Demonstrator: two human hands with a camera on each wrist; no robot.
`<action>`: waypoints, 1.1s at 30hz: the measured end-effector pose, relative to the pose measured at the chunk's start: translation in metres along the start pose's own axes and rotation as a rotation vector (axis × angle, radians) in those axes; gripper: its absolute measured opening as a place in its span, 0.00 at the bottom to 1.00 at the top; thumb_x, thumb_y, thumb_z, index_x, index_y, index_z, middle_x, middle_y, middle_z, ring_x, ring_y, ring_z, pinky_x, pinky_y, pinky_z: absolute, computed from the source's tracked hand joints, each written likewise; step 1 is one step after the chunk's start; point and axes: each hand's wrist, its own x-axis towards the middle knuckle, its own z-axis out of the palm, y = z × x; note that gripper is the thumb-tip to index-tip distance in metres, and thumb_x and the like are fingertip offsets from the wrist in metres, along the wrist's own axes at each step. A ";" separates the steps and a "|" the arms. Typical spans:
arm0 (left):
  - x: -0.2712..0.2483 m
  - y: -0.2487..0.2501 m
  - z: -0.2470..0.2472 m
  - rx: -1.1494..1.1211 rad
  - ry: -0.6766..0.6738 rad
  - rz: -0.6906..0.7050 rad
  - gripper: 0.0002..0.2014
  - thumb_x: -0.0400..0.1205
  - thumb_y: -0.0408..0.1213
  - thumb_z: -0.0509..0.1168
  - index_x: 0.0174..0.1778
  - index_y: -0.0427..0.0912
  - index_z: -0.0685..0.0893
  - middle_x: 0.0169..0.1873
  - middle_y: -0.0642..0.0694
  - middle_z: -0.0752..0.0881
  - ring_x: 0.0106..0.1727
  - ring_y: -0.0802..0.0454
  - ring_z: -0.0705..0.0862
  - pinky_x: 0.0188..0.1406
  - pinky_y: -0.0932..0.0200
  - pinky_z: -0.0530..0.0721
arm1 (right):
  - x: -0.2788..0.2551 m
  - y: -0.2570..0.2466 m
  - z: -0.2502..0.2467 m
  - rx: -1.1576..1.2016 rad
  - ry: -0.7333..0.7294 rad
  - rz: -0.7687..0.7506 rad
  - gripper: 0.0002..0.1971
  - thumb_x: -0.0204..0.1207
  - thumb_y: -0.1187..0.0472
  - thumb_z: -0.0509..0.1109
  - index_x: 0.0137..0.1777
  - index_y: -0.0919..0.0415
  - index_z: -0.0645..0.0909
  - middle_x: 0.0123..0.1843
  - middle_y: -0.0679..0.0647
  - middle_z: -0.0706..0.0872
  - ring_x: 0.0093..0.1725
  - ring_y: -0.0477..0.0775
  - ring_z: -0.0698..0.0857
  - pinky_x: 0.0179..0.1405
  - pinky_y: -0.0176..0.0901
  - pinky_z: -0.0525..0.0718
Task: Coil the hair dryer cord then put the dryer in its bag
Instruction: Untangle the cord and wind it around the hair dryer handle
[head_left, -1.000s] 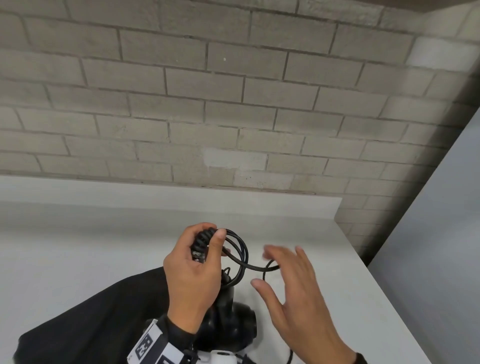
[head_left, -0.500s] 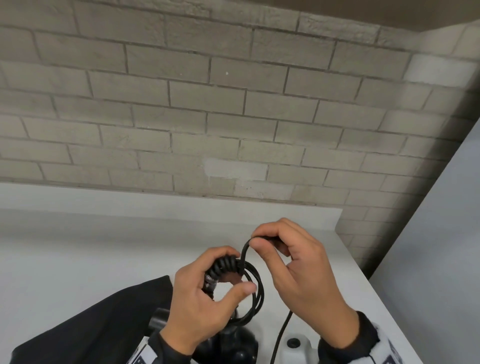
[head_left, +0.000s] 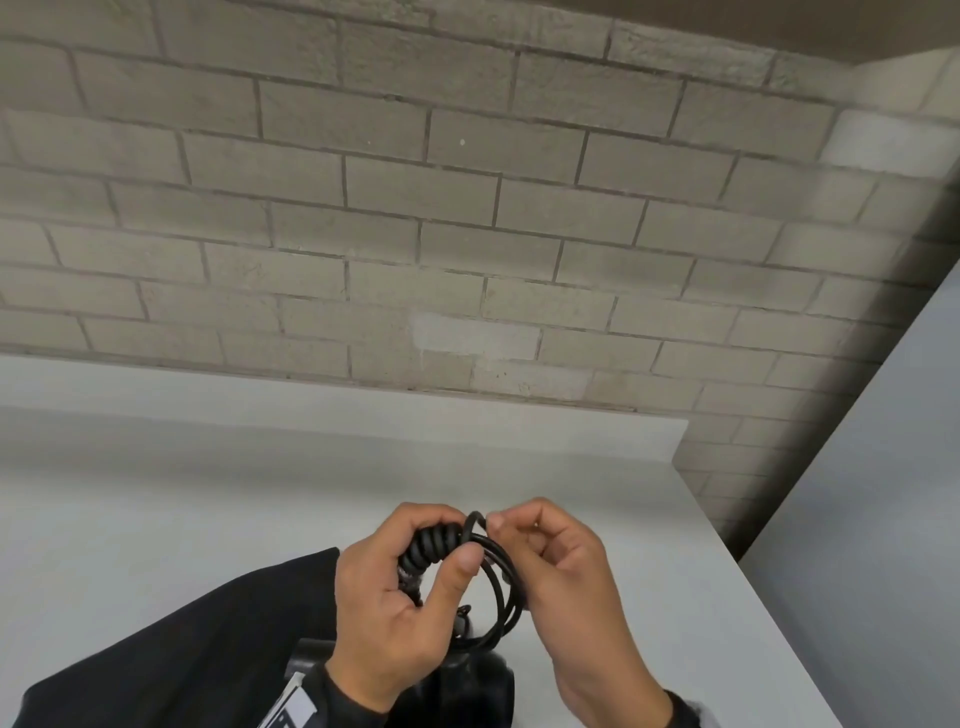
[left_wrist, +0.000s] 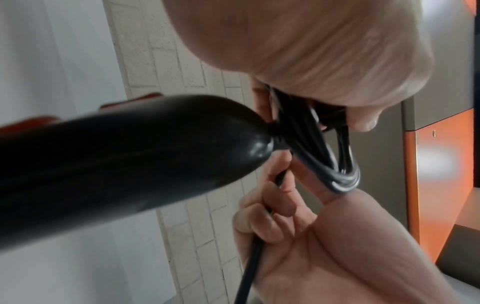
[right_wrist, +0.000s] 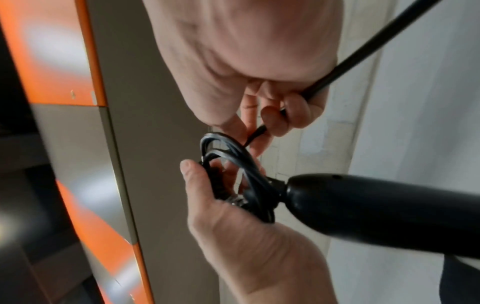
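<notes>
1. While its thumb presses against the loops, the left hand (head_left: 400, 608) is curled round the gathered coil of the black cord (head_left: 496, 582), fingers wrapped over the ribbed strain-relief part at the top
2. Close beside it, the right hand (head_left: 561, 582) has its fingers curled and pinches the cord at the top of the loops, fingertips almost meeting the left hand's; in the left wrist view the loose run of cord passes through its bent fingers (left_wrist: 270, 207) and leaves downward
3. Hanging from the coil, the black hair dryer (head_left: 467, 686) sits below the hands at the lower edge of the head view, its handle (right_wrist: 376, 211) joining the cord right at the loops
4. Left of the dryer and under the left wrist, the black bag (head_left: 171, 649) lies flat on the white table (head_left: 156, 509)
5. Behind the table rises a wall of pale grey brick (head_left: 467, 234), and a light grey panel (head_left: 883, 467) stands to the right
6. Blurred orange and grey panels (right_wrist: 64, 61) show in both wrist views
</notes>
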 end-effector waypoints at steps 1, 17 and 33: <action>0.000 0.001 0.000 0.008 0.019 0.003 0.16 0.82 0.59 0.65 0.49 0.50 0.84 0.39 0.61 0.89 0.36 0.64 0.90 0.37 0.76 0.83 | -0.004 0.002 0.000 0.007 -0.014 0.031 0.15 0.72 0.48 0.78 0.37 0.60 0.85 0.30 0.55 0.82 0.30 0.50 0.75 0.32 0.40 0.75; 0.016 0.007 -0.001 0.081 -0.128 -0.380 0.18 0.77 0.66 0.63 0.46 0.59 0.89 0.45 0.60 0.91 0.55 0.62 0.87 0.54 0.70 0.79 | -0.014 0.009 -0.016 -0.168 -0.175 -0.096 0.07 0.69 0.65 0.78 0.43 0.52 0.87 0.42 0.54 0.92 0.47 0.66 0.87 0.57 0.67 0.83; 0.014 0.023 0.017 -0.160 0.149 -0.497 0.09 0.76 0.48 0.71 0.45 0.49 0.91 0.29 0.43 0.89 0.30 0.57 0.85 0.32 0.69 0.80 | -0.016 0.050 0.007 -0.709 0.446 -0.789 0.08 0.77 0.51 0.73 0.51 0.52 0.90 0.43 0.49 0.78 0.29 0.46 0.76 0.25 0.34 0.75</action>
